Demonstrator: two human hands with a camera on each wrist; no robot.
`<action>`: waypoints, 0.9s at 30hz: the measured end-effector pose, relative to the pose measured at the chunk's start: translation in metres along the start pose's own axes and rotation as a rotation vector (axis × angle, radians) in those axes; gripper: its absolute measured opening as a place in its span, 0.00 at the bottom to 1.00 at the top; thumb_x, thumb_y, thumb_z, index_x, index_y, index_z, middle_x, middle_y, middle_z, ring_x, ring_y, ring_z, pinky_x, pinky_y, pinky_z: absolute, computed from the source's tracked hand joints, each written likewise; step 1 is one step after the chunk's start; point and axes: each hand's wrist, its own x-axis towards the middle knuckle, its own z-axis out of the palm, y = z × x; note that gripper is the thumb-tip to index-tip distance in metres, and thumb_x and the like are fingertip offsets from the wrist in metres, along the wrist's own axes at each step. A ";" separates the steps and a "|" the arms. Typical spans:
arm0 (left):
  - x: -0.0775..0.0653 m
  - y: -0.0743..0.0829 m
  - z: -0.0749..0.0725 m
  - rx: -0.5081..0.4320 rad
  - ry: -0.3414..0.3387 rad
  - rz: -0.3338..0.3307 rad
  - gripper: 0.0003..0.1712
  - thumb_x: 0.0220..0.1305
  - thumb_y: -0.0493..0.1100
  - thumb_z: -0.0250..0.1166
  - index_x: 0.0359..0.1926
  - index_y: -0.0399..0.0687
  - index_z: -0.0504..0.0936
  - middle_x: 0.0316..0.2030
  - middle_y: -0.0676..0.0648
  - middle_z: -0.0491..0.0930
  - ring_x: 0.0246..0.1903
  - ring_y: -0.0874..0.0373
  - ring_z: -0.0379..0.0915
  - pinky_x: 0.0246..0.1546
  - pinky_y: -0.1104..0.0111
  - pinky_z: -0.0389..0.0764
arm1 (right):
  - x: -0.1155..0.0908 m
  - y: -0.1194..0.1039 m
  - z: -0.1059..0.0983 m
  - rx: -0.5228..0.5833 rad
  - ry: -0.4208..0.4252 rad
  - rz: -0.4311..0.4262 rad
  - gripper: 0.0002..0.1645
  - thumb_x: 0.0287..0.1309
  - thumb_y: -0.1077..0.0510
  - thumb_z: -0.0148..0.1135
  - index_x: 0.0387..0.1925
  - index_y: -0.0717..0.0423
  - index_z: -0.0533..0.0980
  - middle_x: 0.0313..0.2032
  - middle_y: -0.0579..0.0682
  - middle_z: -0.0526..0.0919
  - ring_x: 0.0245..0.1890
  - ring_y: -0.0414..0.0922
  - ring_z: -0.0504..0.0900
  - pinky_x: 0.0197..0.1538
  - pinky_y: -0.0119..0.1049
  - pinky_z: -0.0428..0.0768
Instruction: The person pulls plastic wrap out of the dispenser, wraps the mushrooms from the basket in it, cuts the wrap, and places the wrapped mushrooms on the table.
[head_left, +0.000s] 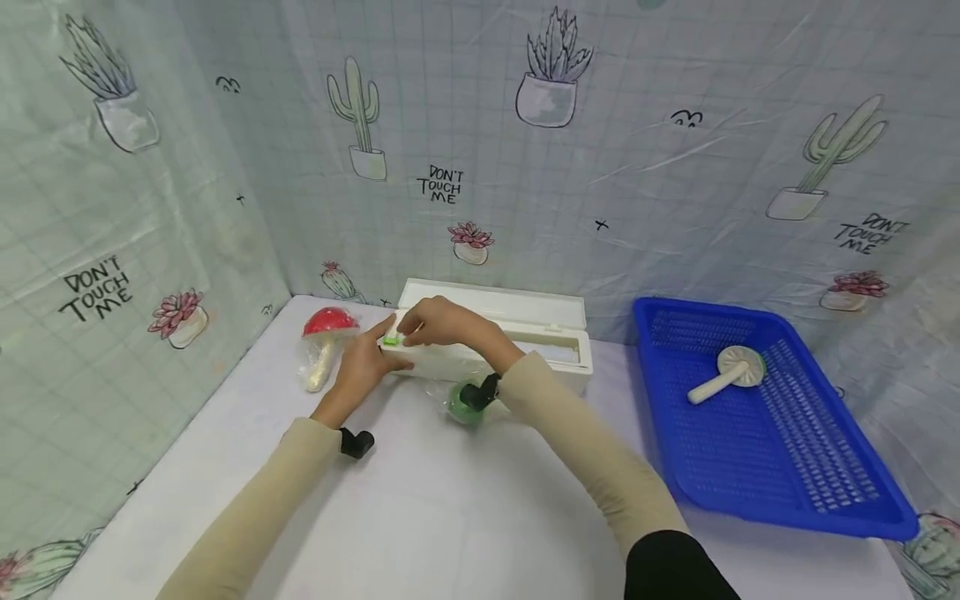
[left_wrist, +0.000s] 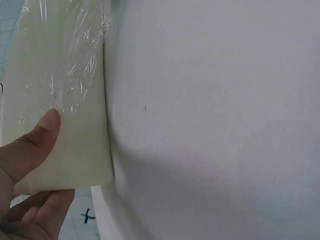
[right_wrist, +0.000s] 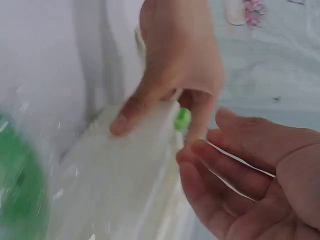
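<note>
White box (head_left: 442,362), open — left fingers (left_wrist: 57,209) round end

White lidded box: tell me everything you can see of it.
The white lidded box is long, apparently plastic, with rounded corners and a bright green piece near its left end. It lies crosswise on the white table, its lid open along the far side. Clear film drapes over its near face. The left hand grips its left end; the right hand is beside the green piece, contact unclear.
</note>
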 end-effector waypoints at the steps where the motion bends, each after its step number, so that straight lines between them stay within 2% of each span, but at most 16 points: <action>1: -0.001 -0.001 -0.001 -0.010 -0.016 0.010 0.52 0.51 0.40 0.81 0.74 0.39 0.66 0.33 0.33 0.83 0.25 0.52 0.69 0.29 0.64 0.76 | -0.010 0.001 -0.003 0.001 0.001 -0.005 0.20 0.71 0.57 0.62 0.60 0.60 0.80 0.56 0.55 0.85 0.52 0.46 0.85 0.51 0.32 0.82; 3: -0.005 -0.002 -0.006 -0.051 -0.051 0.010 0.50 0.55 0.35 0.78 0.75 0.36 0.62 0.52 0.27 0.79 0.38 0.43 0.79 0.43 0.59 0.84 | -0.032 0.004 -0.004 -0.003 0.034 -0.016 0.20 0.71 0.58 0.62 0.61 0.60 0.79 0.57 0.55 0.84 0.55 0.47 0.84 0.54 0.33 0.82; 5: -0.010 -0.003 -0.010 -0.099 -0.074 -0.009 0.46 0.59 0.30 0.73 0.75 0.33 0.60 0.65 0.27 0.70 0.54 0.35 0.78 0.53 0.52 0.83 | -0.054 0.007 0.002 0.009 0.068 -0.014 0.20 0.71 0.59 0.62 0.61 0.60 0.79 0.56 0.56 0.84 0.55 0.48 0.84 0.54 0.34 0.82; 6: -0.013 -0.002 -0.011 -0.122 -0.079 -0.024 0.44 0.61 0.29 0.71 0.74 0.31 0.60 0.68 0.27 0.67 0.58 0.33 0.76 0.54 0.50 0.82 | -0.064 0.009 0.007 0.013 0.085 -0.008 0.19 0.70 0.60 0.63 0.60 0.60 0.79 0.55 0.56 0.85 0.54 0.48 0.85 0.54 0.34 0.82; 10: -0.023 0.004 -0.015 -0.102 -0.038 -0.036 0.30 0.63 0.32 0.69 0.62 0.29 0.65 0.59 0.27 0.70 0.56 0.34 0.76 0.52 0.52 0.83 | -0.096 0.018 0.034 0.056 0.163 0.047 0.18 0.66 0.61 0.67 0.57 0.61 0.81 0.51 0.55 0.86 0.50 0.48 0.85 0.50 0.36 0.83; 13: -0.029 0.011 -0.014 -0.048 -0.002 -0.025 0.28 0.62 0.37 0.73 0.53 0.31 0.67 0.51 0.31 0.69 0.49 0.37 0.76 0.46 0.55 0.82 | -0.106 0.021 0.054 0.056 0.214 0.067 0.20 0.62 0.60 0.71 0.54 0.60 0.82 0.50 0.53 0.86 0.48 0.49 0.85 0.49 0.36 0.83; 17: -0.030 0.016 -0.008 -0.045 0.032 -0.023 0.26 0.60 0.38 0.76 0.48 0.35 0.68 0.47 0.35 0.66 0.46 0.40 0.80 0.44 0.60 0.83 | -0.109 0.022 0.072 0.003 0.268 0.098 0.23 0.57 0.58 0.76 0.54 0.58 0.82 0.52 0.52 0.82 0.49 0.48 0.83 0.50 0.37 0.82; 20: -0.029 0.016 -0.003 -0.071 0.074 -0.014 0.18 0.61 0.34 0.73 0.44 0.35 0.72 0.47 0.35 0.66 0.44 0.39 0.83 0.42 0.61 0.86 | -0.108 0.021 0.079 -0.017 0.284 0.153 0.26 0.54 0.58 0.78 0.55 0.56 0.81 0.53 0.52 0.78 0.50 0.47 0.80 0.53 0.37 0.81; 24: -0.030 0.018 0.001 -0.084 0.136 0.023 0.07 0.63 0.31 0.71 0.38 0.31 0.80 0.45 0.34 0.68 0.42 0.38 0.83 0.45 0.56 0.86 | -0.108 0.021 0.085 -0.035 0.295 0.204 0.32 0.51 0.58 0.80 0.59 0.56 0.79 0.53 0.52 0.75 0.53 0.47 0.78 0.56 0.36 0.80; 27: -0.033 0.020 0.001 -0.067 0.120 0.020 0.07 0.64 0.31 0.70 0.37 0.29 0.81 0.45 0.33 0.69 0.43 0.37 0.81 0.47 0.52 0.84 | -0.111 0.022 0.088 -0.037 0.294 0.221 0.34 0.51 0.58 0.80 0.60 0.56 0.78 0.54 0.52 0.74 0.55 0.48 0.78 0.57 0.37 0.80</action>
